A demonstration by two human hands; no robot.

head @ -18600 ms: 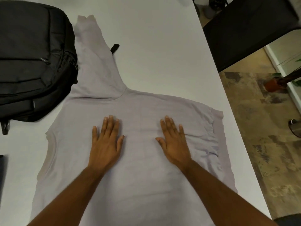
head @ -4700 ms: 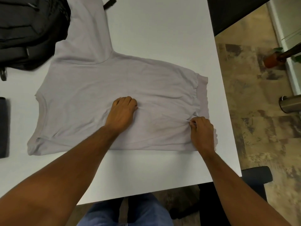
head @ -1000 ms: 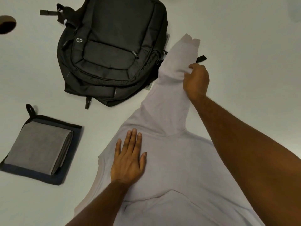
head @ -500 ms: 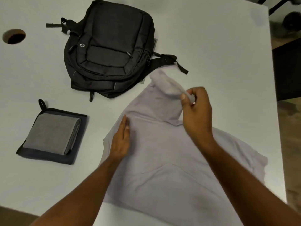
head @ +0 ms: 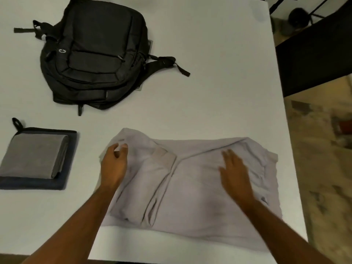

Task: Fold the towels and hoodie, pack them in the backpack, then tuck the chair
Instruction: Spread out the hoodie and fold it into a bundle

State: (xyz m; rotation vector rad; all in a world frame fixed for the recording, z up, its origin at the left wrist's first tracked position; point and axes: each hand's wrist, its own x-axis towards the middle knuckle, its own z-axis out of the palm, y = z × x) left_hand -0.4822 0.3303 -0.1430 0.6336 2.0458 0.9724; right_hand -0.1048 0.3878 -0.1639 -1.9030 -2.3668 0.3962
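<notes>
Hoodie (head: 190, 180) half-folded on tabletop (head: 219, 82).
Under both: left hand (head: 114, 164) pinching its left edge, right hand (head: 234, 174) flat, fingers relaxed.

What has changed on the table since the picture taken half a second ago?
The hood of the hoodie has been folded down onto the body. The right hand let it go and now lies flat; the left hand moved to the left corner. Backpack and folded towels stayed put.
</notes>
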